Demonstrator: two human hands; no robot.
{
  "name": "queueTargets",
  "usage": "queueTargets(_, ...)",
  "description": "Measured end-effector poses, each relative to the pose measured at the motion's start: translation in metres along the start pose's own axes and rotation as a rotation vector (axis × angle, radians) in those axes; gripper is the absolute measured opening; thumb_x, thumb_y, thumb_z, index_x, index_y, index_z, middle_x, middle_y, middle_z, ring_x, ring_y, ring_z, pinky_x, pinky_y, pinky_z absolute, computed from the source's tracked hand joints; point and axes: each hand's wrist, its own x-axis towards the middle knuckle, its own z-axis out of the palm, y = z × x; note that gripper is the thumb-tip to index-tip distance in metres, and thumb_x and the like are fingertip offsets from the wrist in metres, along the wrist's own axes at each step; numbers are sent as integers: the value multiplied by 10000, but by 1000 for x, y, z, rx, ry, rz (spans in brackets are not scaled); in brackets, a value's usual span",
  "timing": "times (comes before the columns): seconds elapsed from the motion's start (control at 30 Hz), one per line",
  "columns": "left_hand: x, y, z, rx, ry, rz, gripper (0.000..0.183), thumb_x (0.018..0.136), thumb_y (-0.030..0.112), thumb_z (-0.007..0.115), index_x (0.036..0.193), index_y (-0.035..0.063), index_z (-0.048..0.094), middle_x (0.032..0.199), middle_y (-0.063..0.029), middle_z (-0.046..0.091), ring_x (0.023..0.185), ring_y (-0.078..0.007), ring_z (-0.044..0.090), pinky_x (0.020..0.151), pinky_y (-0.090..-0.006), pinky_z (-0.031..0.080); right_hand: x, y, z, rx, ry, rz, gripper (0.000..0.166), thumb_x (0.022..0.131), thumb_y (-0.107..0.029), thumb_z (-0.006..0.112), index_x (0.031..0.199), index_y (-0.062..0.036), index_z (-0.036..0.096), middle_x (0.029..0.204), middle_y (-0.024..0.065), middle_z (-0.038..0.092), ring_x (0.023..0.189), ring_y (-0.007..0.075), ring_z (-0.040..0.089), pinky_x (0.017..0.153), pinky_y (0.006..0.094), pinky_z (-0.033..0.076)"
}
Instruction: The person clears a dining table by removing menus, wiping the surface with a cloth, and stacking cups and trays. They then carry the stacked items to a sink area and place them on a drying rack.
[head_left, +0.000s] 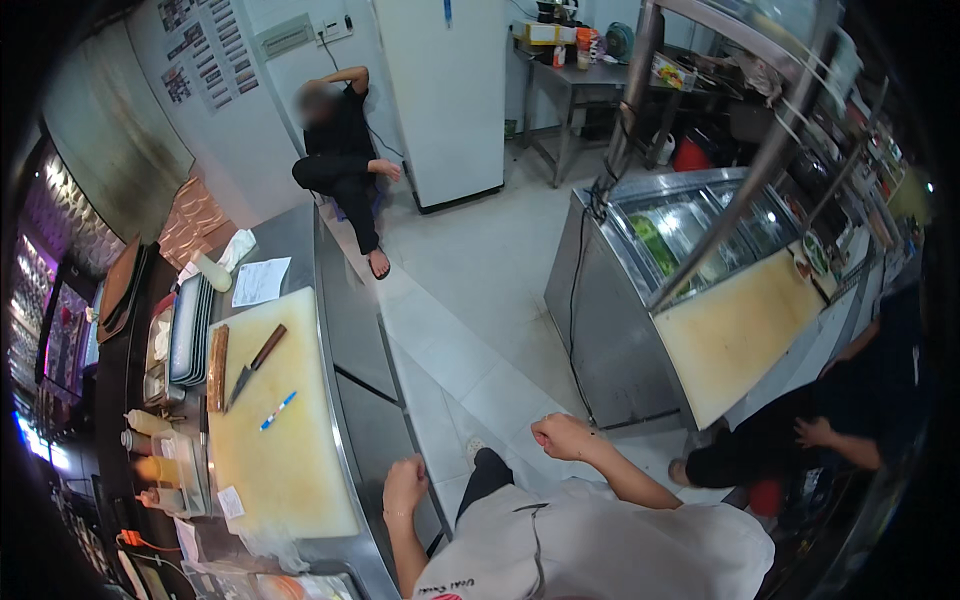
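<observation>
My left hand (406, 484) is curled into a loose fist beside the steel counter's front edge, with nothing visible in it. Also curled, my right hand (561, 436) hangs above the tiled floor in front of my body, and no object shows in it. To the left of my left hand lies a large cutting board (289, 472). On the board rest a kitchen knife (255, 367) with a dark wooden handle, a blue and white pen (278, 411) and a long wooden block (217, 367). A small paper slip (231, 502) lies at the board's near left corner.
Stacked rectangular plates (189, 330) and squeeze bottles (154, 471) line the counter's back. A refrigerated prep counter (622, 300) with a second cutting board (739, 352) stands right. One person (337, 142) sits by a white refrigerator (450, 105); another (817, 420) is at right.
</observation>
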Motion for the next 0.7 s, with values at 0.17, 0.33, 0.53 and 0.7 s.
queueTargets(0.17,137,21,-53,-26,-68,48,105,666,-42,548,763,-8,526,813,-211,585,809,-400,574,694,-478,459,69,2,-58,156,50,-11,191,699,3,530,880,-51,556,802,160,596,789,360,587,689,441,464)
queueTargets(0.33,267,25,-57,99,-108,187,108,692,-43,510,794,-8,507,809,-193,565,811,-388,572,696,-465,469,154,25,-97,153,89,5,161,716,-62,636,859,-28,571,775,131,603,754,299,597,668,373,472)
queueTargets(0.53,409,22,-47,158,-204,175,132,726,11,573,848,3,524,852,-177,594,841,-354,596,717,-445,487,277,83,-150,90,-99,130,313,791,-240,686,994,-32,571,939,180,623,937,348,590,814,409,471)
queueTargets(0.7,507,23,-67,96,-257,22,307,714,156,698,942,10,552,889,-170,615,865,-335,620,737,-438,501,411,103,-241,-165,-147,50,364,793,-257,685,1050,-35,552,1013,172,604,971,348,581,833,430,470)
